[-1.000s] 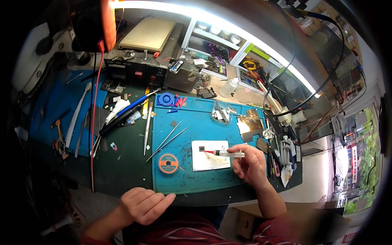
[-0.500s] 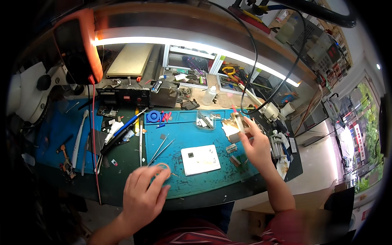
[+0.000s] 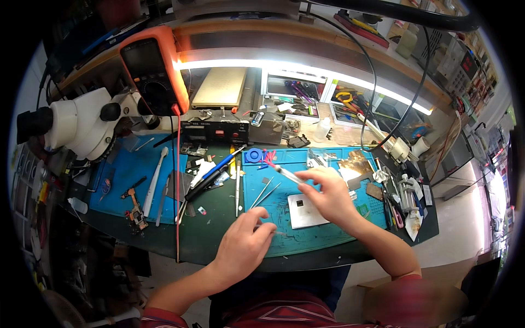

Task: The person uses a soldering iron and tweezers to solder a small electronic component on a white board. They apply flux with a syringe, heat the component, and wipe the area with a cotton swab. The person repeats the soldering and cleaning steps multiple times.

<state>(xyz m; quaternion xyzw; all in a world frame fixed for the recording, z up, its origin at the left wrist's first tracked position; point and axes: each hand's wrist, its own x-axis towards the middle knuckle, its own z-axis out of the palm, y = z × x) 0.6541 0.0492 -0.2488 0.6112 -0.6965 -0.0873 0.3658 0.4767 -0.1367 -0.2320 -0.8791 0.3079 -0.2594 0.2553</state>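
My right hand [image 3: 328, 194] pinches a slim syringe [image 3: 290, 175] with a pinkish tip, held level above the blue work mat [image 3: 295, 243] and pointing left. Below that hand is a flat white pad [image 3: 306, 217] with a small black chip [image 3: 299, 204] on its left part. My left hand [image 3: 246, 249] is curled at the mat's near left part, its fingers closed round a small round spool of wire. Most of that spool is hidden by the fingers; a thin end shows beyond them. Tweezers [image 3: 265, 194] lie just past my left fingertips.
An orange multimeter [image 3: 156, 71] and a white microscope [image 3: 82, 123] stand at the left. A red cable [image 3: 178, 208] hangs across the bench. Pens, brushes and circuit boards [image 3: 134, 205] lie left of the mat; a small metal vise [image 3: 407, 194] and tools lie right.
The view has shifted left, so things appear further right. My right hand has brought the syringe leftward and tipped it from upright to nearly level. My left hand stays by the spool.
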